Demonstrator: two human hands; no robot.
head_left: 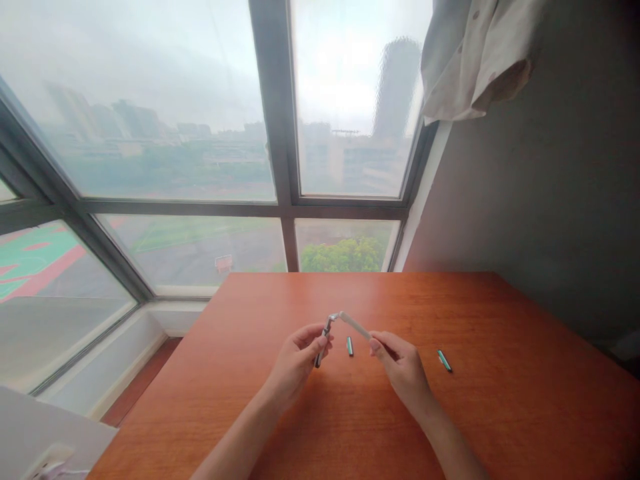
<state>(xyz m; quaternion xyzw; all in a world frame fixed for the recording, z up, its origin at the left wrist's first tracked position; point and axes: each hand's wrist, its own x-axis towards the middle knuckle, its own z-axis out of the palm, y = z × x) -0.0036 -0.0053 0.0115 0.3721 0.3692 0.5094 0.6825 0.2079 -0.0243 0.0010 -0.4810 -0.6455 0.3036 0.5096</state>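
My left hand (pixel 304 353) is closed around a razor handle (pixel 319 359), dark and silver, which stands tilted with its silver neck up. Pinched in the fingers of my right hand (pixel 400 363) is a slim whitish stick (pixel 356 325), slightly wider at its tip. That tip reaches to the top of the razor handle; whether the two touch I cannot tell. Between my hands, on the table, lies a small green and black razor cartridge (pixel 350 346). Another razor cartridge (pixel 445 361) of the same look lies to the right of my right hand.
The brown wooden table (pixel 320 293) reaches up to the windows (pixel 180 160) at the back. A grey wall (pixel 540 200) stands on the right, with a pale garment (pixel 480 60) hanging above. At the lower left is a white ledge with a socket (pixel 50 463).
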